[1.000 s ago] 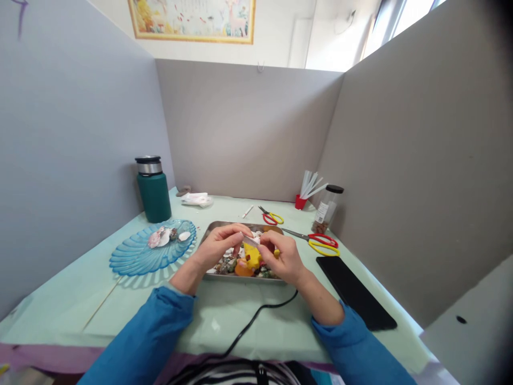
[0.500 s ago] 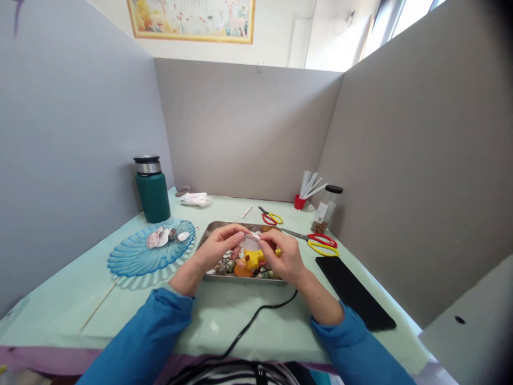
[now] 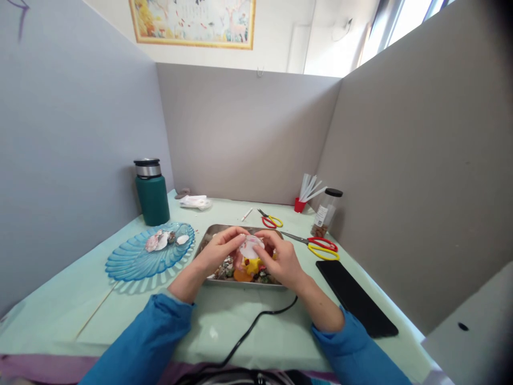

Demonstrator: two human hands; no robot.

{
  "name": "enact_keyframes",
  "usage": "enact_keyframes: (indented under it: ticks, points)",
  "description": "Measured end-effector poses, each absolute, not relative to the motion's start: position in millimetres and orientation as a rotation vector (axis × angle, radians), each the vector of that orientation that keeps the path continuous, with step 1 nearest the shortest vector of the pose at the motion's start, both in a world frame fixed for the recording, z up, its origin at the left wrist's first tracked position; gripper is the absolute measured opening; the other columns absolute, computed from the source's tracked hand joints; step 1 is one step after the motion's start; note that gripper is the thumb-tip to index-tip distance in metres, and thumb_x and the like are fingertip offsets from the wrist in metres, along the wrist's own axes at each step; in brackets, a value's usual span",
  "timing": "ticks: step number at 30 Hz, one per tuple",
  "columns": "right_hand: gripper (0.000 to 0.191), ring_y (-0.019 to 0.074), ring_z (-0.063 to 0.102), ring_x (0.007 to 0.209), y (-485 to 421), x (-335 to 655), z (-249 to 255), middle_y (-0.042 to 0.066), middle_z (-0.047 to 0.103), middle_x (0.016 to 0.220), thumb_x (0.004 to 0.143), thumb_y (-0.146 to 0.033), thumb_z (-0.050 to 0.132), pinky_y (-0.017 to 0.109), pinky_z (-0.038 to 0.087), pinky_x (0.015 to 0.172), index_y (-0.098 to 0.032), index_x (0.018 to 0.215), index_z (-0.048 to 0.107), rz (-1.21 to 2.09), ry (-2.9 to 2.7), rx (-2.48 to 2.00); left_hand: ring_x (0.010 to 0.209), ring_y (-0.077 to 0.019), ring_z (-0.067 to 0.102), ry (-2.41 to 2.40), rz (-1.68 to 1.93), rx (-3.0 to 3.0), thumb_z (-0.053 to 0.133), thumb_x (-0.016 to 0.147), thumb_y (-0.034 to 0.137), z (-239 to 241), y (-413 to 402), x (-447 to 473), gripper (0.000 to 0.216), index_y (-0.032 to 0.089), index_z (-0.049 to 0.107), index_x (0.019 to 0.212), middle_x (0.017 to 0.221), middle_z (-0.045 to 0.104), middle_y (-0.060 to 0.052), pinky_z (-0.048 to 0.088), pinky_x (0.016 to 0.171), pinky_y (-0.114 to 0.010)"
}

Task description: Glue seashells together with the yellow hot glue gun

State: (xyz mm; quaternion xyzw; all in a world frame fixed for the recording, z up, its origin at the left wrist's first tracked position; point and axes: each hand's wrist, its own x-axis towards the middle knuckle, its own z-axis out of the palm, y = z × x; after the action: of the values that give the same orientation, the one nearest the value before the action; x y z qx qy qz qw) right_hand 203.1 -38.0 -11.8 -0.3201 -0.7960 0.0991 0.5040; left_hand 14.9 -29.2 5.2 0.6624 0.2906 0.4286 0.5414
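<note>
Table sits boxed in by partition walls on three sides, so everything stays within arm's reach. Blue plate at 9 o'clock from the tray, with a few shells on its far side, apart from the mixed pile. Metal tray dead centre, full of mixed shells and coloured bits. Phone at 4 o'clock, big scissors at 2 o'clock, both off the tray. Left hand and right hand meet over the tray, fingertips pinched narrow on one pale shell, held from both edges, presumably to turn and inspect it.
</note>
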Motion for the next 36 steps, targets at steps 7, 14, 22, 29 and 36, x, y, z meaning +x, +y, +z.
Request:
enact_keyframes:
  ticks: [7, 14, 22, 29, 36]
  points:
    - [0.017, 0.0101, 0.049, 0.054, -36.2, 203.2, -14.3, 0.000, 0.059, 0.069, 0.087, -0.026, 0.052, 0.023, 0.041, 0.053, -0.018, 0.100, 0.058, 0.180, -1.897, -0.765, 0.037, -0.0068, 0.047, 0.718, 1.029, 1.686, 0.056, 0.083, 0.043, 8.3, -35.0, 18.1, 0.032, 0.016, 0.053, 0.100, 0.043, 0.047, 0.009, 0.040, 0.045, -0.018]
    - [0.014, 0.0111, 0.052, 0.057, -36.7, 201.3, -14.7, 0.002, 0.061, 0.075, 0.088, -0.026, 0.050, 0.023, 0.042, 0.055, -0.019, 0.097, 0.058, 0.131, -1.884, -0.765, 0.055, -0.0182, 0.066, 0.746, 0.901, 1.556, 0.051, 0.082, 0.053, 6.1, -33.1, 23.3, 0.040, 0.017, 0.048, 0.101, 0.060, 0.063, 0.000, 0.049, 0.048, -0.024]
    - [0.015, 0.0106, 0.050, 0.058, -37.7, 199.9, -12.9, 0.002, 0.061, 0.075, 0.087, -0.027, 0.053, 0.024, 0.042, 0.057, -0.018, 0.096, 0.059, 0.120, -1.912, -0.767, 0.056, -0.0179, 0.066, 0.779, 0.982, 1.573, 0.058, 0.078, 0.051, 8.0, -32.9, 24.8, 0.038, 0.014, 0.056, 0.090, 0.061, 0.064, -0.002, 0.052, 0.050, -0.025]
    - [0.014, 0.0115, 0.051, 0.059, -37.7, 200.2, -13.3, 0.003, 0.061, 0.075, 0.088, -0.027, 0.051, 0.025, 0.042, 0.057, -0.018, 0.094, 0.060, 0.160, -1.901, -0.767, 0.044, -0.0159, 0.062, 0.835, 1.024, 1.674, 0.054, 0.081, 0.050, 5.3, -32.1, 24.3, 0.037, 0.014, 0.059, 0.090, 0.048, 0.061, 0.000, 0.048, 0.045, -0.023]
    - [0.012, 0.0115, 0.051, 0.060, -38.9, 199.7, -9.7, 0.004, 0.058, 0.081, 0.087, -0.028, 0.054, 0.025, 0.043, 0.057, -0.019, 0.094, 0.058, 0.136, -1.881, -0.731, 0.036, -0.0111, 0.054, 0.892, 1.085, 1.791, 0.052, 0.083, 0.047, 0.8, -28.5, 20.7, 0.035, 0.014, 0.062, 0.089, 0.042, 0.054, 0.003, 0.038, 0.038, -0.018]
